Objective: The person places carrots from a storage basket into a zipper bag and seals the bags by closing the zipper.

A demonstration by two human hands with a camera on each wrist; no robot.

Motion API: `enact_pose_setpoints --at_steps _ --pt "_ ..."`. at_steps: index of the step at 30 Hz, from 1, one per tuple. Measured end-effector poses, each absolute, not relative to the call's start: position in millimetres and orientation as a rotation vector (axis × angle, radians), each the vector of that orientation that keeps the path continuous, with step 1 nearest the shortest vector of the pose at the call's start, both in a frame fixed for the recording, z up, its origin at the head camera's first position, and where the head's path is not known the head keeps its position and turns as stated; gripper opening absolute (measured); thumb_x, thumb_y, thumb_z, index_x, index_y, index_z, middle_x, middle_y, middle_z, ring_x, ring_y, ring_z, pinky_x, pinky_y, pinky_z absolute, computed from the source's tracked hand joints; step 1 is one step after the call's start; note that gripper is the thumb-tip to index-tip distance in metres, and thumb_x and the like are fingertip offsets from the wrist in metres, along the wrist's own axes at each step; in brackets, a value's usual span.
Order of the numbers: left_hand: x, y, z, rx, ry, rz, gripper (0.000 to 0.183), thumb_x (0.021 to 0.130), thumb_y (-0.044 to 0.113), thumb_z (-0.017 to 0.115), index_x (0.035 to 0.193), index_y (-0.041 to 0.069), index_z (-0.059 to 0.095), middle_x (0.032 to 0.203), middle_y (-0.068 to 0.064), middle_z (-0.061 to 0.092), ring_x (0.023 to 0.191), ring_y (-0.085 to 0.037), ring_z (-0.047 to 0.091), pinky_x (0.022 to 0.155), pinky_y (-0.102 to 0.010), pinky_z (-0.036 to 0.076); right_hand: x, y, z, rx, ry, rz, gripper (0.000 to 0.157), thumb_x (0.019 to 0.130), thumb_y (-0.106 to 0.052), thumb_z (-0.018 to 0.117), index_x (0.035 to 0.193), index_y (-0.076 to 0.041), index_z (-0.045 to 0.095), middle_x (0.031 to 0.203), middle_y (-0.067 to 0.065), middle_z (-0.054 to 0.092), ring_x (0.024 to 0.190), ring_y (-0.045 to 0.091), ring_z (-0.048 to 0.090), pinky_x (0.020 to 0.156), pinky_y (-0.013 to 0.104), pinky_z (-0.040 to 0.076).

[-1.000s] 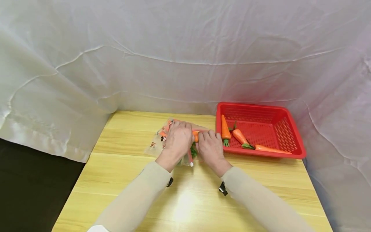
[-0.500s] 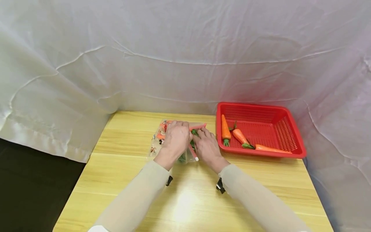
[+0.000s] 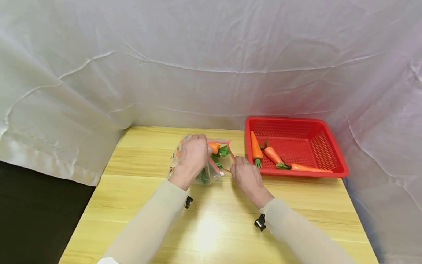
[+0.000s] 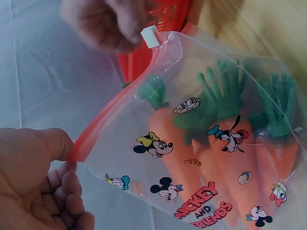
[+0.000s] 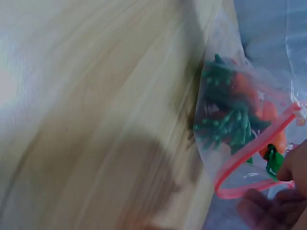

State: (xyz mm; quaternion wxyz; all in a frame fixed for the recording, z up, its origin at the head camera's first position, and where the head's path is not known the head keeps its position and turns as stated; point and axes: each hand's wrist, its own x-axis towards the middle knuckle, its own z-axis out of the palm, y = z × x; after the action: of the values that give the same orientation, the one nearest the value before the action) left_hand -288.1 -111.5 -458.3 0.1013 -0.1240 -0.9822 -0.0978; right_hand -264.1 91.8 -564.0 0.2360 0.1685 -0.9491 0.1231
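A clear zip bag [image 4: 139, 184] printed with cartoon figures holds several orange carrots [image 4: 228, 165] with green tops. Its mouth gapes between two pink-red zip strips, and a white slider [image 4: 150, 37] sits at one end. With thumb and finger, my left hand [image 3: 193, 157] pinches the zip edge in the left wrist view. My right hand [image 3: 248, 179] pinches the opposite strip, drawn out toward the right in the head view. One carrot [image 3: 215, 147] lies with its leaves at the bag's mouth. The right fingertips are partly cut off in the right wrist view.
Right of the bag stands a red plastic basket [image 3: 337, 157]. Inside it lie an upright-pointing carrot [image 3: 255, 146], a slanted carrot [image 3: 273, 155] and a third carrot [image 3: 311, 168] along the front wall. Pale cloth [image 3: 197, 91] hangs behind the wooden table [image 3: 138, 205].
My right hand has left the carrot, which went farther into the bag, and moved right and down to the bag's rim, pulling the mouth wider. My left hand shifted slightly left.
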Motion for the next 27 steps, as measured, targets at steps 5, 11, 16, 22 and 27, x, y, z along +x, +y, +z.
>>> enact_pose_setpoints --at_steps 5,11,16,22,27 --pt "-287 -118 -454 -0.331 -2.904 -0.314 0.019 0.100 0.020 0.063 0.085 0.009 0.059 0.076 -0.003 0.059 0.072 -0.022 0.052 0.079 -0.033 0.041 -255 87 -565 0.176 -2.926 0.578 0.033 0.103 -0.027 0.061 0.084 0.000 0.058 0.059 0.009 0.052 0.049 0.026 0.057 0.042 0.040 0.049" --pt "-284 -124 -451 -0.298 -2.923 -0.391 0.018 0.102 0.021 0.062 0.090 0.008 0.060 0.079 -0.004 0.060 0.075 -0.022 0.054 0.082 -0.033 0.042 -260 74 -582 -0.328 -2.916 1.675 0.039 0.106 -0.033 0.058 0.096 0.004 0.065 0.074 0.016 0.069 0.059 0.024 0.071 0.061 0.041 0.062" --pt "-275 -133 -447 -0.296 -2.903 -0.462 0.018 0.100 0.017 0.063 0.085 0.008 0.058 0.077 -0.004 0.059 0.073 -0.023 0.052 0.082 -0.035 0.042 -264 61 -585 -0.459 -2.425 2.342 0.018 0.102 -0.005 0.059 0.109 0.012 0.061 0.086 0.019 0.071 0.062 0.012 0.068 0.060 0.028 0.061" --pt "-260 -153 -431 -0.248 -2.868 -0.494 0.026 0.100 0.018 0.064 0.077 0.009 0.057 0.071 -0.007 0.059 0.071 -0.028 0.055 0.075 -0.040 0.046 -266 45 -520 0.020 -2.511 2.094 0.018 0.101 -0.008 0.063 0.104 0.008 0.071 0.070 0.006 0.066 0.059 0.014 0.062 0.058 0.030 0.057" --pt "-250 -163 -410 -0.219 -2.927 -0.479 0.026 0.099 0.019 0.062 0.075 0.009 0.056 0.071 -0.008 0.060 0.072 -0.030 0.056 0.073 -0.042 0.047 -267 35 -487 0.254 -2.673 1.839 0.021 0.103 -0.017 0.065 0.102 0.000 0.076 0.067 0.003 0.064 0.059 0.012 0.061 0.058 0.033 0.056"
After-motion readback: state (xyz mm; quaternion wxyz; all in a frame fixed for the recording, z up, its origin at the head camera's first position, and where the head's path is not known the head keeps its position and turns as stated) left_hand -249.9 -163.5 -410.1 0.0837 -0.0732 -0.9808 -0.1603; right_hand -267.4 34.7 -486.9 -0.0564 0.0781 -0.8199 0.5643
